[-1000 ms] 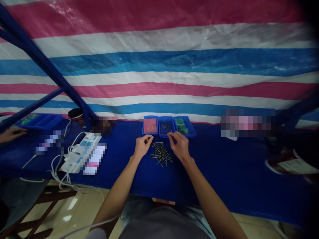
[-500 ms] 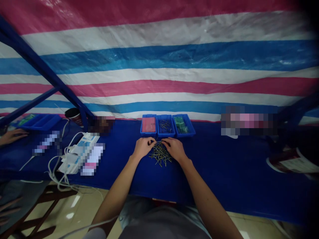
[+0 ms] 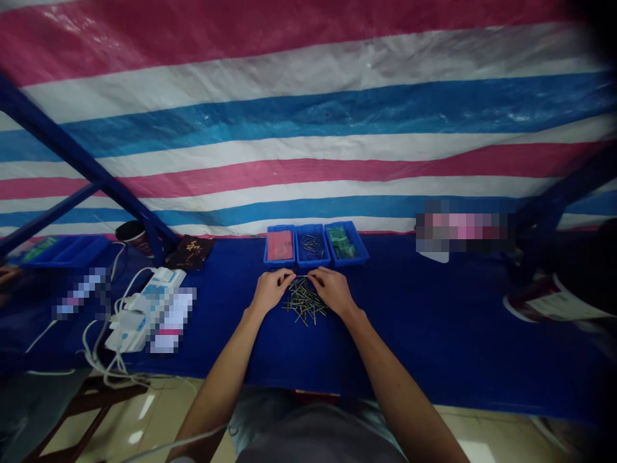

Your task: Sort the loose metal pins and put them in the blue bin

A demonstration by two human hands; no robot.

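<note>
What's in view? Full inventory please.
tarpaulin: one, pink, white and blue, behind table
table cover: one, blue, under everything
small trays: three, blue, far table edge
packet: one, pink, left tray
tray pins: several, dark, middle tray
green items: several, green, right tray
loose pins: many, brass and dark, on table before trays
long tray: one, blue, far left
cup: one, black and red, far left
power strips: two, white, left of loose pins
left hand: one, bare, beside loose pins
right hand: one, bare, beside loose pins
</note>
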